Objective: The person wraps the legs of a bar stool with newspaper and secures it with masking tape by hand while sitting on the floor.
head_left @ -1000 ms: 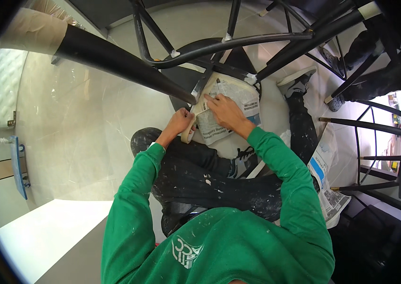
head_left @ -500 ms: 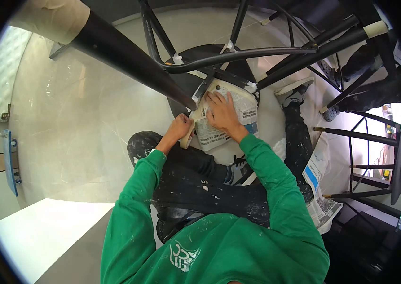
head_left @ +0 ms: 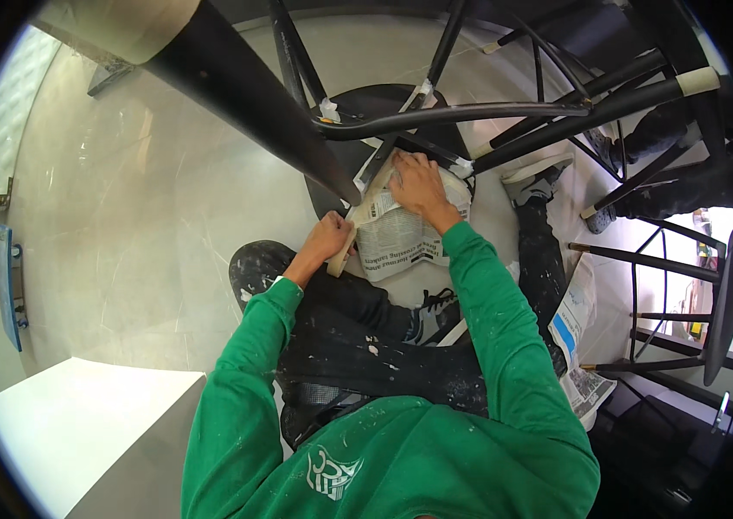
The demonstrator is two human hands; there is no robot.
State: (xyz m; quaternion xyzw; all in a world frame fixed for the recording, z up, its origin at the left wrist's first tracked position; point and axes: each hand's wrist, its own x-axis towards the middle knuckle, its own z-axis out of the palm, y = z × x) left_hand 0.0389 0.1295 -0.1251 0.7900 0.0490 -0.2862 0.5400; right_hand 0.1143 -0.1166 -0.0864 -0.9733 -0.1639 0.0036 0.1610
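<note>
A black chair or stool stands upside down, its dark round seat [head_left: 366,104] on the floor and its legs, such as the thick black leg [head_left: 245,95], rising toward me. A newspaper sheet [head_left: 392,238] covers the near part of the seat. My left hand [head_left: 327,238] is closed on a roll of masking tape [head_left: 342,261] at the paper's left edge; a pale strip [head_left: 364,208] runs from there along that edge. My right hand [head_left: 418,186] presses on the paper beside the metal crosspiece [head_left: 381,160], fingers bent side by side, tips partly hidden.
Black curved rails [head_left: 461,112] and legs with taped ends [head_left: 695,82] cross above the work. Another upturned stool [head_left: 721,303] lies at right, near newspaper sheets [head_left: 574,311]. Another person's shoe [head_left: 600,216] shows at right. A white box-like surface [head_left: 89,415] is at lower left.
My right hand has moved up and right along the newspaper, toward the crosspiece, uncovering more print. My left hand stays near the same spot with the tape roll. The view has shifted slightly.
</note>
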